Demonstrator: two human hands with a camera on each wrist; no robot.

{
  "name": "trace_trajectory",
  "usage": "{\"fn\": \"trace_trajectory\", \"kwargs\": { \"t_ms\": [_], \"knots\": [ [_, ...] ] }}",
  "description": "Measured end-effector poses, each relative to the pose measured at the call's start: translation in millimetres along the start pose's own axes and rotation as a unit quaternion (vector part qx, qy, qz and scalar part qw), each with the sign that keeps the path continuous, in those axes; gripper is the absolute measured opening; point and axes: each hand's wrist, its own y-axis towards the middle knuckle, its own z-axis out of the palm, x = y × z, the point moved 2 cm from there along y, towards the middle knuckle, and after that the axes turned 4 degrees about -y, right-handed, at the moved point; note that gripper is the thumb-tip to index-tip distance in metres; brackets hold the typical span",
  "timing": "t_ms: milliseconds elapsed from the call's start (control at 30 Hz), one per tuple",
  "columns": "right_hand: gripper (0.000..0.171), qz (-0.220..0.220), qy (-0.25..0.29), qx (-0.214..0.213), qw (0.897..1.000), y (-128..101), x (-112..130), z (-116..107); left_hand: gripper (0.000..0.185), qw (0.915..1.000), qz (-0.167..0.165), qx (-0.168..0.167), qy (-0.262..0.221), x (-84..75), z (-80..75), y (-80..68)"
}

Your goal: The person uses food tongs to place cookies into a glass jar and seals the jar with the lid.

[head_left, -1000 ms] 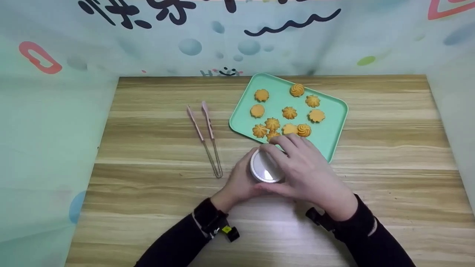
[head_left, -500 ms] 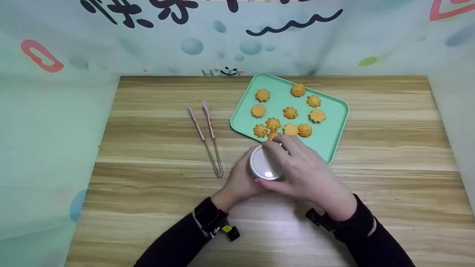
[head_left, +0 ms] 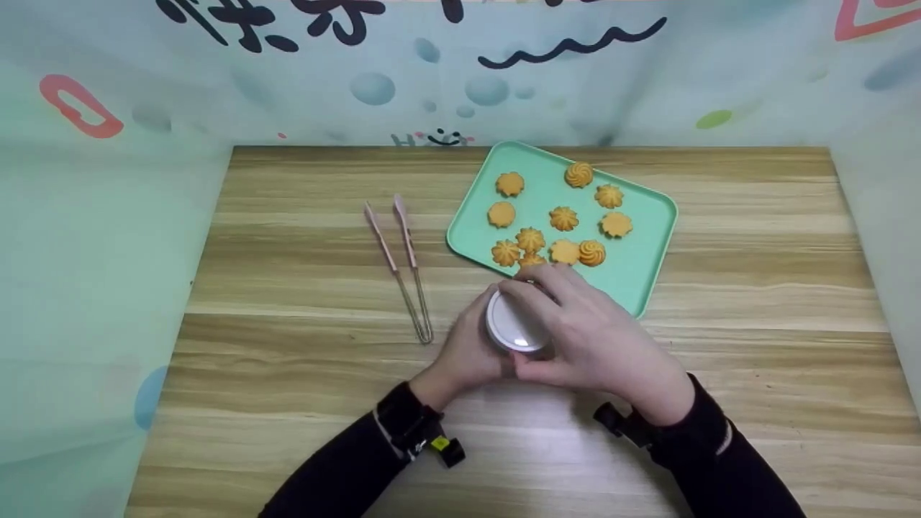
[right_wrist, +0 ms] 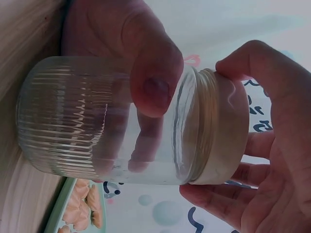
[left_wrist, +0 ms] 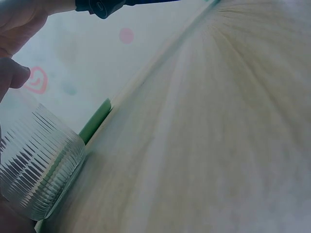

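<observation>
Gripping one clear glass jar [right_wrist: 87,121], ribbed below, with left hand [head_left: 469,349], and its one pale lid [right_wrist: 229,128] with right hand [head_left: 603,334].
Held just before one green tray [head_left: 637,255] of eleven visible golden cookies [head_left: 563,218], right of one pair of pink-ended tongs [head_left: 412,262].

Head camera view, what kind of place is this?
Probably a small staged recording booth rather than a real kitchen: printed sheeting rises on three sides of the wood-grain tabletop, and small black wrist cameras are being worn.
</observation>
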Motion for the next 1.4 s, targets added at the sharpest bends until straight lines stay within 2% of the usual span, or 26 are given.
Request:
{"fn": "trace_trajectory", "kwargs": {
  "t_ms": [167, 400, 633, 733, 833, 967, 1100, 1267, 1400],
  "knots": [
    [0.079, -0.033, 0.003, 0.0, 0.999, 2.1, 0.7, 0.7, 0.104, 0.9996, 0.004, 0.006, 0.026, -2.9, 0.6, 0.5],
    [0.081, -0.073, 0.019, 0.022, 0.997, 0.8, 1.4, 0.5, 0.107, 0.9989, 0.038, 0.022, -0.017, -5.2, 4.6, 1.8],
    [0.082, -0.068, 0.029, 0.043, 0.996, -0.9, 1.7, 0.1, 0.106, 0.9984, 0.029, 0.024, -0.042, -3.0, 4.9, 0.2],
    [0.081, -0.064, 0.024, 0.039, 0.997, -0.6, 3.1, 0.2, 0.103, 0.9985, 0.032, 0.028, -0.035, -2.3, 4.6, 0.8],
    [0.073, -0.062, 0.021, 0.02, 0.998, 0.5, 4.5, 0.2, 0.102, 0.9991, 0.021, 0.026, -0.024, -1.3, 3.4, 0.9],
    [0.07, -0.039, 0.014, -0.008, 0.999, 1.9, 5.2, -0.5, 0.104, 0.9998, 0.001, 0.019, 0.009, -0.7, 1.4, 0.1],
    [0.078, 0.007, -0.006, -0.03, 1.0, 0.1, 4.3, -1.8, 0.105, 0.9989, 0.015, 0.021, 0.038, -1.3, 0.8, 0.3],
    [0.085, 0.063, -0.016, -0.035, 0.997, -3.1, 4.7, -2.1, 0.102, 0.9989, 0.024, 0.024, 0.032, -2.3, 0.5, -0.7],
    [0.081, 0.073, -0.007, -0.029, 0.997, -3.8, 5.8, -1.7, 0.097, 0.9987, 0.028, 0.021, 0.037, -2.8, 0.0, -0.7]
  ]
}}
